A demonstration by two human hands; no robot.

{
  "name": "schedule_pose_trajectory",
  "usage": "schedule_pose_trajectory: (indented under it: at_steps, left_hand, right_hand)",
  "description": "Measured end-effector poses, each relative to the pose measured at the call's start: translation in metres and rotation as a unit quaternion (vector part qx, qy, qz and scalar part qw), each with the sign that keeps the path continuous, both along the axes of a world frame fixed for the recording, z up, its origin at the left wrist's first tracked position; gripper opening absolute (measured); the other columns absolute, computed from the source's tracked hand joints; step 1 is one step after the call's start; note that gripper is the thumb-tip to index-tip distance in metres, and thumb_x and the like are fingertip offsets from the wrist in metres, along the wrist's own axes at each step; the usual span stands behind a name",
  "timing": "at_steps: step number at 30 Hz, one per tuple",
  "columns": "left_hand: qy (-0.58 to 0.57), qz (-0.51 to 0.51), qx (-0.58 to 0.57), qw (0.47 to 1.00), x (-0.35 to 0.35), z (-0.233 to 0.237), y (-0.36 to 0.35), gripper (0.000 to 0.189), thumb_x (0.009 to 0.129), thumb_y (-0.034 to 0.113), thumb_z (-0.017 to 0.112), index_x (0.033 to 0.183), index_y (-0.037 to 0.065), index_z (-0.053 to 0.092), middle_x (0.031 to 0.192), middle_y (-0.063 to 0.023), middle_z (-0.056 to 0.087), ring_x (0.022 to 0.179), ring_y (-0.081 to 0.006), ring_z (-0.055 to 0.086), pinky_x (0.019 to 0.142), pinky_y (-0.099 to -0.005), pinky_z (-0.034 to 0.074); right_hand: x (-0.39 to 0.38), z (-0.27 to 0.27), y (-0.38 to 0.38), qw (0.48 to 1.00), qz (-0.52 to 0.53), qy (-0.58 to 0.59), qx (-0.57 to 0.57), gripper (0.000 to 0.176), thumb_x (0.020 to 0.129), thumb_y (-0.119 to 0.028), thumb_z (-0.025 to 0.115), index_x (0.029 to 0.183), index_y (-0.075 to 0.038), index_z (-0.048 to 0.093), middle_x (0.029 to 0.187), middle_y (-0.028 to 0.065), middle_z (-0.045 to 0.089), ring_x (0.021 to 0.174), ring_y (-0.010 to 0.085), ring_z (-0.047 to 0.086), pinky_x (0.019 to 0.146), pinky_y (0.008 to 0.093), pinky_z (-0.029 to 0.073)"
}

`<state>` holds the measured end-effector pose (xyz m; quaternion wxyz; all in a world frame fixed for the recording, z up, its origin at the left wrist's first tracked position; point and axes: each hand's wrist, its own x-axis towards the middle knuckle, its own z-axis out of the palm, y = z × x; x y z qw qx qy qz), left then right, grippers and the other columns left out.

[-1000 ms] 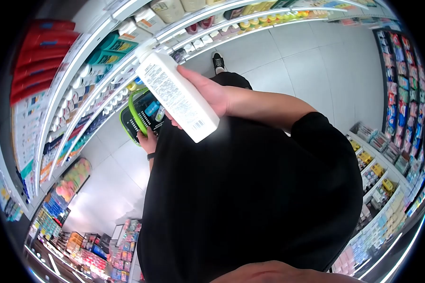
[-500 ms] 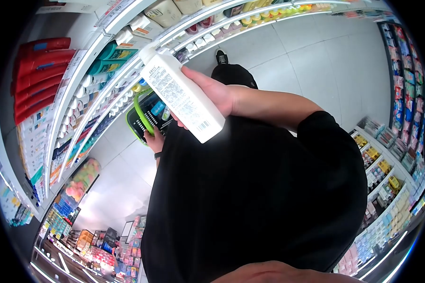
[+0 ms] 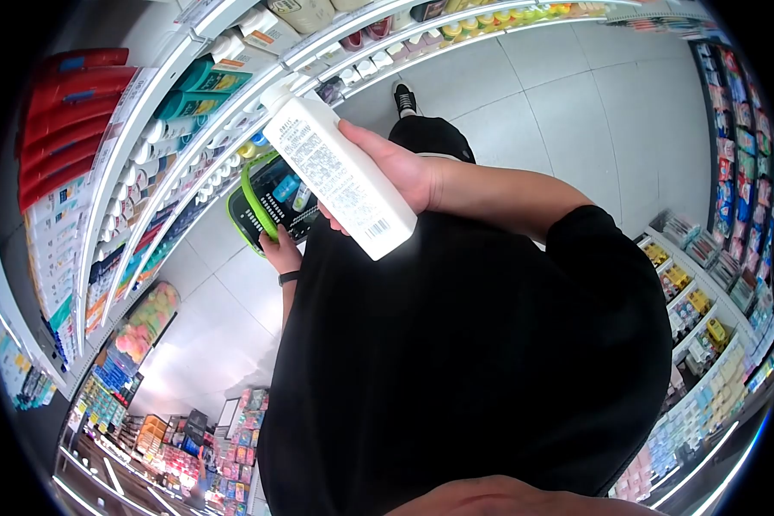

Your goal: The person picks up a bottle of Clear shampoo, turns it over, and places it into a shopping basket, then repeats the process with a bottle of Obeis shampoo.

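A white square-sided bottle with dense printed text and a barcode on the side facing me is in my right hand. Its cap end tilts up and left, toward the shelves. Fingers wrap round the bottle from behind, with some tips showing at its lower left edge. My left hand is closed round the bright green handle of a black shopping basket. Inside the basket lie a blue item and a pale item with a green part, partly hidden by the bottle.
Shelves packed with bottles and tubes run along the left and top, close to the bottle's cap. Red packs stand at far left. Hanging packets and bins of small goods line the right. Grey floor tiles lie between.
The bottle and my right hand have shifted slightly right. The basket has moved a little left and up in view, still held. Both grips stay the same.
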<state>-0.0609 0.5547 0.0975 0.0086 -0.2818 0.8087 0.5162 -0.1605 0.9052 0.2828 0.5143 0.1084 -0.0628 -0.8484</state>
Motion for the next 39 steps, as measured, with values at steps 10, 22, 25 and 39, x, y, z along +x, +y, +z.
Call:
schedule_pose_trajectory:
  at_steps: [10,22,25,39]
  left_hand:
    - [0.016,-0.029,-0.041,0.999,-0.004,-0.001,0.003,0.02,0.096,0.017,0.066,0.1,0.0,0.054,0.074,-0.0023,0.057,0.06,-0.0104,0.051,0.053,-0.0284,0.042]
    - [-0.008,-0.021,0.001,1.0,-0.011,0.015,0.024,0.025,0.096,0.017,0.066,0.109,0.0,0.054,0.071,-0.0017,0.056,0.055,-0.009,0.049,0.048,-0.0252,0.04]
    - [0.022,-0.053,-0.049,0.997,-0.013,-0.007,0.016,0.025,0.096,0.017,0.067,0.109,-0.001,0.055,0.071,-0.0025,0.057,0.054,-0.0092,0.049,0.048,-0.0256,0.04]
    - [-0.009,-0.034,-0.035,0.999,-0.018,0.004,0.029,0.028,0.095,0.019,0.067,0.108,-0.003,0.055,0.072,-0.0045,0.06,0.058,-0.0128,0.054,0.053,-0.0294,0.044]
  right_hand:
    - [0.003,0.005,-0.004,0.999,0.0,0.023,0.039,0.082,0.095,-0.076,0.035,0.137,-0.008,0.055,0.108,0.0237,0.066,0.095,0.0375,0.071,0.084,0.0462,0.06]
    - [0.004,0.004,0.002,0.999,-0.011,0.016,0.026,0.08,0.096,-0.074,0.035,0.136,-0.008,0.056,0.11,0.0236,0.066,0.095,0.0371,0.071,0.085,0.0458,0.06]
    - [0.007,0.003,0.005,1.0,-0.017,0.008,0.025,0.08,0.096,-0.074,0.035,0.136,-0.008,0.057,0.109,0.0236,0.066,0.095,0.0375,0.071,0.085,0.0459,0.06]
    - [-0.006,0.006,0.008,0.998,-0.02,0.009,0.058,0.08,0.096,-0.074,0.036,0.135,-0.007,0.057,0.109,0.0236,0.066,0.096,0.0373,0.07,0.086,0.0463,0.059]
